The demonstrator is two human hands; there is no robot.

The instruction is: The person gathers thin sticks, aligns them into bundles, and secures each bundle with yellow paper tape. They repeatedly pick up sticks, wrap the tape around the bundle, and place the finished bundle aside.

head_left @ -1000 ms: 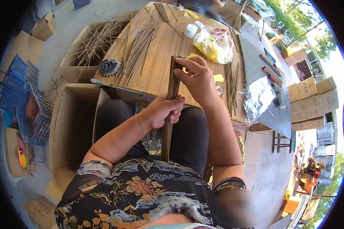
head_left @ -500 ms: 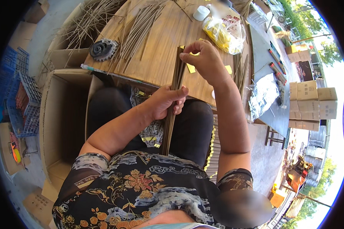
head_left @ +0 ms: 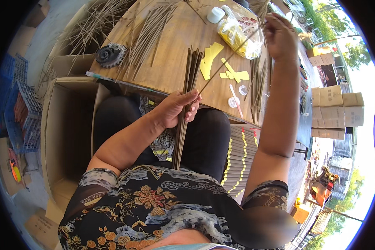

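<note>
My left hand (head_left: 180, 109) is closed round a bundle of thin brown sticks (head_left: 192, 68) that look like incense. The bundle stands nearly upright above my lap, its lower end close to my shirt. One single stick (head_left: 227, 62) slants up and right from beside my left thumb. Its far end meets the pinched fingers of my right hand (head_left: 281, 37), raised over the table's right side. Yellow paper strips (head_left: 211, 58) lie on the table just right of the bundle, with a few crossed strips (head_left: 234, 74) beyond.
Loose sticks (head_left: 152, 35) are spread over the wooden table (head_left: 179, 31). A dark toothed coil (head_left: 111, 55), a white jar (head_left: 215, 15) and a plastic bag (head_left: 239, 35) sit there too. Open cardboard box (head_left: 71, 133) at left; yellow-banded bundles (head_left: 241, 160) lie right of my lap.
My right hand has moved from the bundle's top to the upper right, drawing one stick out at a slant. My left hand keeps its hold on the bundle.
</note>
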